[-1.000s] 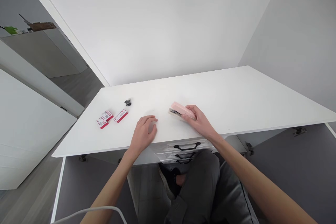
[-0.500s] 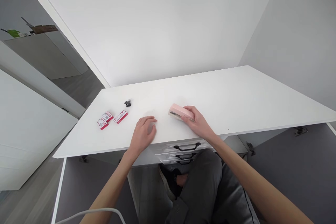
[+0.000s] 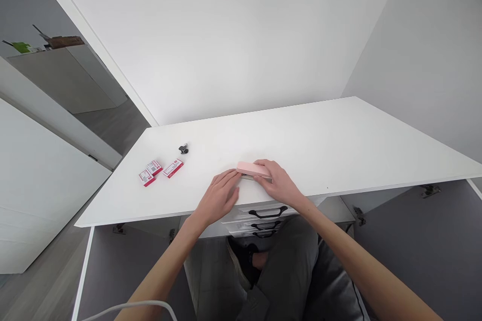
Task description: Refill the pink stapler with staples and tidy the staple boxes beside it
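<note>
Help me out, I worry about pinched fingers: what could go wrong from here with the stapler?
The left hand has fingers at the front end of the stapler while the right hand covers its top; a press might pinch or staple them. The stapler also lies near the front edge of the desk, so a slip could send it off.

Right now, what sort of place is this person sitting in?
Probably a home office or study: a plain white desk against bare walls, a drawer unit beneath it, a pink stapler under the right hand, and small red-and-white boxes, perhaps of staples.
</note>
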Motion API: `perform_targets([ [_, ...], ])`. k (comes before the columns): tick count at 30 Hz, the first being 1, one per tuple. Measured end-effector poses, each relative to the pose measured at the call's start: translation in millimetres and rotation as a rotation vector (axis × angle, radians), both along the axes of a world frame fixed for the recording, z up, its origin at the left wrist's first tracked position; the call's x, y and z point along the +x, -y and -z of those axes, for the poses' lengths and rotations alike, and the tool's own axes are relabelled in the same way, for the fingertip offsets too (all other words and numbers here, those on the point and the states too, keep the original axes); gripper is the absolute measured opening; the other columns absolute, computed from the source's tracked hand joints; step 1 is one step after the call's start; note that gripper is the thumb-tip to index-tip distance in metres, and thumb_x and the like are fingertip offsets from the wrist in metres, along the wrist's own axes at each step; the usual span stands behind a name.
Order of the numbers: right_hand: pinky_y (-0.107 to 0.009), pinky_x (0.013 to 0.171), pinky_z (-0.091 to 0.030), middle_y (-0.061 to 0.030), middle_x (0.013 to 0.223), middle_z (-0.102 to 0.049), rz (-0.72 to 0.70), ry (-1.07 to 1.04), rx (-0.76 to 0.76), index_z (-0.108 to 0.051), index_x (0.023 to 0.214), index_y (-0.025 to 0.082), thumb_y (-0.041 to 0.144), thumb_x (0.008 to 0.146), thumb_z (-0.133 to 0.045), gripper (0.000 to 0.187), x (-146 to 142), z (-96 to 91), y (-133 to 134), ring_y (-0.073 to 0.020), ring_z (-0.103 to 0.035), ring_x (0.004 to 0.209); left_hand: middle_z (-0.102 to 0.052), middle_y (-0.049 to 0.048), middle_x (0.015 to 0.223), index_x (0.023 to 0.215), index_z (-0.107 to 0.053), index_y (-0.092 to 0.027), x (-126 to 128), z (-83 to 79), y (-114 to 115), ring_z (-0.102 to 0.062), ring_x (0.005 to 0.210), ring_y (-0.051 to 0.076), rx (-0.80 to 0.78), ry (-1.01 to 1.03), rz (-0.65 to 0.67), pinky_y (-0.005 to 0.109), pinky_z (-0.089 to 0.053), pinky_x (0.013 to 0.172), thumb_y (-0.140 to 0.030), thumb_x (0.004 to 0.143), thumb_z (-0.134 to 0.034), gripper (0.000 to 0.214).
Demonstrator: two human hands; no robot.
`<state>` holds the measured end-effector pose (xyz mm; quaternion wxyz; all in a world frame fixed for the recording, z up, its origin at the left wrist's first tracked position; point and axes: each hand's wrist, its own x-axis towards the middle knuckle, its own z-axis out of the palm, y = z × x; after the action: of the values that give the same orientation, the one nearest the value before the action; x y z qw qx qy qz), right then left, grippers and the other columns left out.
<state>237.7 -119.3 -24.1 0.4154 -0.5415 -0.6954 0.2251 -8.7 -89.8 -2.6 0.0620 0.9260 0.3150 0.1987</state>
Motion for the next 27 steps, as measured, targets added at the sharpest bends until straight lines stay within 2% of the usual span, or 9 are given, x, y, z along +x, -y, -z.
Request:
perform_targets([
  [8, -0.048, 0.1, -0.052, -0.01, 0.128, -0.07, 0.044, 0.026, 0.017, -0.058, 0.127, 0.025, 0.04, 0.101, -0.056, 0.03, -4, 1.4, 0, -0.0307, -0.064, 0.118, -0.055, 0.0065, 0.158, 0.155, -0.05, -0.025, -1, 0.9, 2, -0.047, 0.15, 0.025, 0.02, -0.001, -0.002, 0.048, -0.045, 0.12, -0.027, 0.107, -0.044, 0.049],
  [11, -0.048, 0.1, -0.052, -0.0106, 0.127, -0.069, 0.072, 0.025, 0.028, -0.058, 0.127, 0.025, 0.039, 0.101, -0.055, 0.03, -4, 4.9, -1, -0.0309, -0.063, 0.118, -0.057, 0.0059, 0.156, 0.152, -0.052, -0.026, -8, 0.0, -5, -0.047, 0.15, 0.026, 0.039, 0.008, -0.05, 0.049, -0.043, 0.122, -0.027, 0.105, -0.045, 0.048],
  [13, -0.048, 0.099, -0.052, -0.011, 0.126, -0.068, 0.108, 0.024, 0.035, -0.058, 0.126, 0.024, 0.038, 0.101, -0.054, 0.029, -4, 6.7, -2, -0.0311, -0.062, 0.118, -0.059, 0.0075, 0.154, 0.148, -0.056, -0.025, -22, -1.0, -14, -0.047, 0.149, 0.028, 0.079, 0.017, -0.167, 0.052, -0.04, 0.123, -0.029, 0.103, -0.047, 0.045],
  [17, -0.049, 0.099, -0.052, -0.0121, 0.127, -0.066, 0.216, 0.013, 0.027, -0.057, 0.127, 0.023, 0.036, 0.1, -0.053, 0.03, -6, 7.2, -3, -0.0323, -0.058, 0.121, -0.055, 0.0168, 0.155, 0.143, -0.056, -0.016, -67, -4.2, -35, -0.039, 0.153, 0.037, 0.173, 0.022, -0.57, 0.06, -0.031, 0.126, -0.038, 0.099, -0.051, 0.049],
  [19, -0.051, 0.101, -0.051, -0.0128, 0.128, -0.065, 0.261, -0.005, 0.011, -0.057, 0.128, 0.022, 0.036, 0.099, -0.053, 0.032, -7, 5.7, -3, -0.0328, -0.057, 0.121, -0.048, 0.0201, 0.16, 0.146, -0.053, -0.013, -91, -5.8, -41, -0.032, 0.156, 0.04, 0.154, -0.006, -0.722, 0.062, -0.028, 0.126, -0.045, 0.099, -0.05, 0.057],
  [21, -0.053, 0.105, -0.05, -0.0127, 0.131, -0.064, 0.262, -0.02, -0.006, -0.057, 0.131, 0.022, 0.036, 0.097, -0.056, 0.037, -8, 2.7, -2, -0.0332, -0.056, 0.123, -0.044, 0.0218, 0.163, 0.149, -0.049, -0.011, -109, -6.7, -42, -0.03, 0.157, 0.043, 0.089, -0.043, -0.808, 0.065, -0.027, 0.125, -0.05, 0.1, -0.046, 0.063],
  [24, -0.055, 0.111, -0.048, -0.0115, 0.141, -0.06, 0.207, -0.044, -0.047, -0.054, 0.14, 0.025, 0.038, 0.093, -0.062, 0.049, -9, -3.8, 1, -0.0336, -0.052, 0.133, -0.047, 0.0219, 0.161, 0.15, -0.05, -0.011, -121, -6.4, -37, -0.037, 0.153, 0.041, 0.052, -0.074, -0.792, 0.063, -0.029, 0.124, -0.051, 0.103, -0.041, 0.063],
  [27, -0.056, 0.116, -0.044, -0.0097, 0.156, -0.05, 0.121, -0.073, -0.078, -0.046, 0.152, 0.029, 0.041, 0.091, -0.067, 0.065, -8, -10.5, 5, -0.0336, -0.043, 0.145, -0.052, 0.0183, 0.158, 0.15, -0.053, -0.017, -110, -5.3, -25, -0.047, 0.146, 0.038, 0.104, -0.071, -0.665, 0.06, -0.035, 0.121, -0.049, 0.104, -0.041, 0.057],
])
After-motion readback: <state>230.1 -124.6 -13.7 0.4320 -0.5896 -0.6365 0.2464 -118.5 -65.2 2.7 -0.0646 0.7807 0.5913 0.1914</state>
